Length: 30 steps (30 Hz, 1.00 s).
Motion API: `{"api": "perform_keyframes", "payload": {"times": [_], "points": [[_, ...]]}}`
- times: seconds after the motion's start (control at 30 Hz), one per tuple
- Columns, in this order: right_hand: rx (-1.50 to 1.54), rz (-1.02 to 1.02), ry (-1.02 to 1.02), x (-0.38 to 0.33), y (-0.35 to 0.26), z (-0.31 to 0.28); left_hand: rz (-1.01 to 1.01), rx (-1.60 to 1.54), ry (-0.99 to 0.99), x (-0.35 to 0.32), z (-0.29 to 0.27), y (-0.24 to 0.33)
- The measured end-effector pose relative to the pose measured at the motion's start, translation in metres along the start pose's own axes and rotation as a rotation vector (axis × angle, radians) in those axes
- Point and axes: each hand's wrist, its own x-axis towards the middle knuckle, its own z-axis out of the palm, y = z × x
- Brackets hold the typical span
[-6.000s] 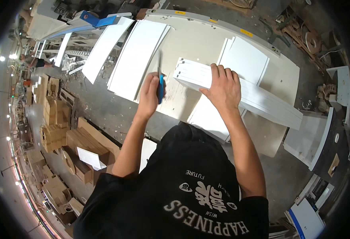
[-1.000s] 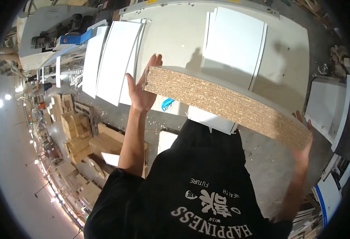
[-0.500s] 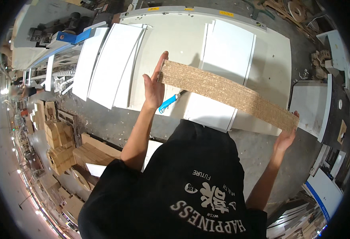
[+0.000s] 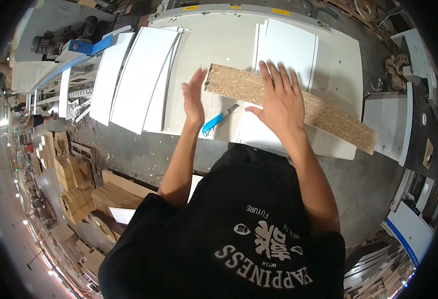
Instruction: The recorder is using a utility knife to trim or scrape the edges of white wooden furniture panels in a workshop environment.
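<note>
A long strip of bare particleboard (image 4: 236, 83) lies slantwise over white panels (image 4: 290, 50), its right end sticking out past the table's near edge. My right hand (image 4: 285, 102) rests across the middle of this strip, fingers stretched out and thumb apart. Just off the strip's left end, my left hand (image 4: 194, 102) is held up with its fingers extended and nothing in it. Between the two hands, a utility knife with a blue handle (image 4: 213, 124) sits on the table, its tip pointing toward the strip.
The pale worktable (image 4: 214, 47) has a long grey spirit level (image 4: 244, 8) along its far edge. More white panels (image 4: 142, 74) lie at its left side. Cardboard (image 4: 72, 174) is stacked on the floor at left; a grey and white cabinet piece (image 4: 388, 127) stands at right.
My right hand has let go of the strip's right end and moved left onto its middle. My left hand has come off the left end. The strip now rests lower on the panels.
</note>
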Motion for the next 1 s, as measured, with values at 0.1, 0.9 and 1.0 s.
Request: {"api": "perform_keyframes", "payload": {"times": [0.1,0.9,1.0], "points": [[-0.034,0.02,-0.116,0.013,-0.005,0.01,-0.086,0.85,0.093,-0.056,-0.042,-0.088],[-0.012,0.025,-0.104,0.015,-0.001,0.009,-0.345,0.356,-0.074,0.064,0.005,0.124],[0.002,0.016,-0.106,0.018,0.001,0.01,-0.111,0.671,0.026,0.06,0.017,0.114]]}}
